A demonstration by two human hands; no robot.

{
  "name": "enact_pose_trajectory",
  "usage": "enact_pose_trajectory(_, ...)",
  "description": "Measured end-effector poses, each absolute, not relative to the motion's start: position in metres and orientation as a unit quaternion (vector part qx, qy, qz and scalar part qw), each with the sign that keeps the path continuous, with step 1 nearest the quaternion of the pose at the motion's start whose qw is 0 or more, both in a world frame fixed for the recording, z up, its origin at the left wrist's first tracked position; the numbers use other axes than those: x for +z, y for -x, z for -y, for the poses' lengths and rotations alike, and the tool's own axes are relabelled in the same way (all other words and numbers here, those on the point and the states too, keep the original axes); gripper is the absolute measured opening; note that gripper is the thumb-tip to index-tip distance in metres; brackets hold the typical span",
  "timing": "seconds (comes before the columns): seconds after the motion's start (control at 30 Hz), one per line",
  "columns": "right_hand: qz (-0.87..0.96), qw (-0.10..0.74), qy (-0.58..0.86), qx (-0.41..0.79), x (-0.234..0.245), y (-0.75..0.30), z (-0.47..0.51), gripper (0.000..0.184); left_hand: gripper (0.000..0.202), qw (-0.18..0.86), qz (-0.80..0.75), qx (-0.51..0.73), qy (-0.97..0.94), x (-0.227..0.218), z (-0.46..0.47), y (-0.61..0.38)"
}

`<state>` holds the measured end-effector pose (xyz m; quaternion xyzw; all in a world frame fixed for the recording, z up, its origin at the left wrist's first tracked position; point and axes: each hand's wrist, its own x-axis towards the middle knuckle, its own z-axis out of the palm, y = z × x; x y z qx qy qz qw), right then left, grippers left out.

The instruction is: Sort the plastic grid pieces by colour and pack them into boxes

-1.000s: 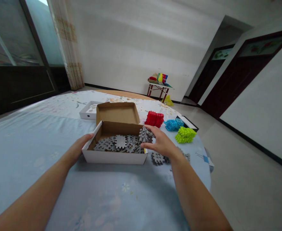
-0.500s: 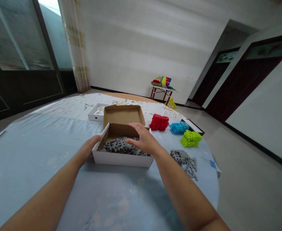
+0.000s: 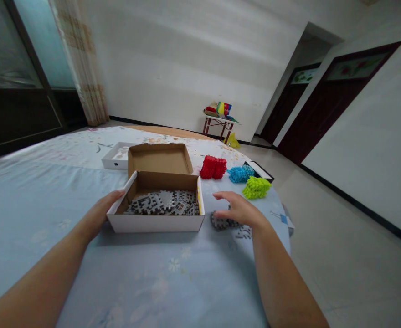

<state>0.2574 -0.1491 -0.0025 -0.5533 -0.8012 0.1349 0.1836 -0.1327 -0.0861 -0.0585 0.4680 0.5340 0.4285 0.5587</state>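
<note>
A white cardboard box (image 3: 156, 224) stands on the table with its brown-lined lid (image 3: 161, 159) folded back. Grey interlocking plastic building pieces (image 3: 166, 201) lie in a heap inside it. My left hand (image 3: 100, 212) grips the box at its left wall, thumb by the rim and the other fingers mostly hidden. To the right of the box, my right hand (image 3: 239, 208) hovers with thumb and fingers apart, holding nothing. Beneath and partly behind it lies a loose pile of grey pieces (image 3: 221, 222).
Red (image 3: 213, 167), blue (image 3: 239, 174) and lime green piece stacks (image 3: 256, 187) stand at the right back. A dark-edged flat object (image 3: 264, 171) lies behind them. Back left is a shallow white box (image 3: 115, 160). The table's rounded edge runs down the right side.
My right hand has moved out from over the box to the right, above the loose grey pile. My left hand stays at the box. The view has turned slightly to the right.
</note>
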Motion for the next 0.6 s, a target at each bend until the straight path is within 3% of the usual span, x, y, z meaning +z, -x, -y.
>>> enact_pose_trajectory(0.23,0.801,0.035,0.585,0.125,-0.015,-0.258,0.158,0.071,0.056,0.575,-0.533,0.437,-0.44,-0.058,0.086,0.133)
enact_pose_trajectory(0.4,0.804,-0.003,0.582,0.122,-0.025,-0.256,0.157,0.078,0.052,0.567,-0.546,0.449,-0.422,-0.053,0.089,0.128)
enact_pose_trajectory(0.6,0.827,-0.016,0.556,0.078,-0.028,-0.249,0.159,0.068,0.056,0.581,-0.545,0.436,-0.419,-0.054,0.088,0.129)
